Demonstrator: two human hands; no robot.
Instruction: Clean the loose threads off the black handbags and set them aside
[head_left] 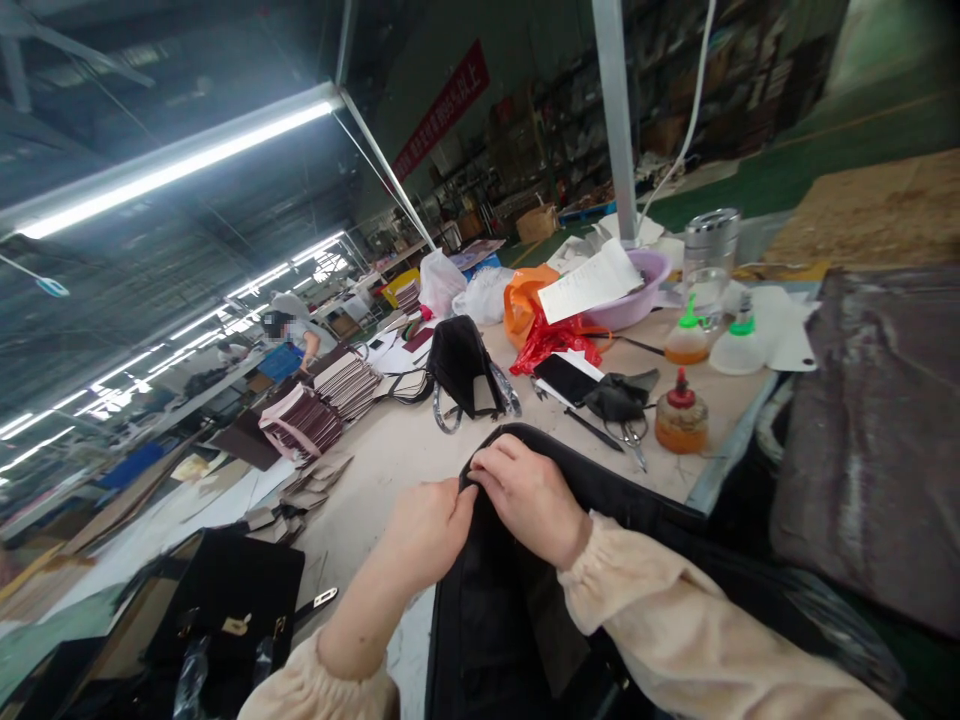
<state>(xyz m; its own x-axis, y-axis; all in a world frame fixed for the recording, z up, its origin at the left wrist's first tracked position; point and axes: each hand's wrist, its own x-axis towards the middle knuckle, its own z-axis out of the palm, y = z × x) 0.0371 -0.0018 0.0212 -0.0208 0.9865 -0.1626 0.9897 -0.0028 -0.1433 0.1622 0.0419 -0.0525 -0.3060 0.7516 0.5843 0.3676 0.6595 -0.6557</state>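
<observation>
A large black bag [487, 610] stands at the table's near edge, its rim facing me. My left hand [427, 530] grips the outer side of the rim at a corner, thumb pressed against the fingers. Close beside it, my right hand [529, 500] pinches the same rim from the inner side, fingers curled over the edge. The two hands nearly touch there. Beyond them a smaller black handbag [465, 365] with plastic-wrapped handles sits on the table. At the lower left lies another black bag [229, 600] with a gold clasp.
On the right are glue bottles [681, 415], scissors [632, 440], a phone [568, 380] and a glass jar [709, 260]. Stacked dark panels [300, 430] stand left of the middle. A purple basin [637, 300] and plastic bags sit farther back. Another person [289, 335] bends over a table.
</observation>
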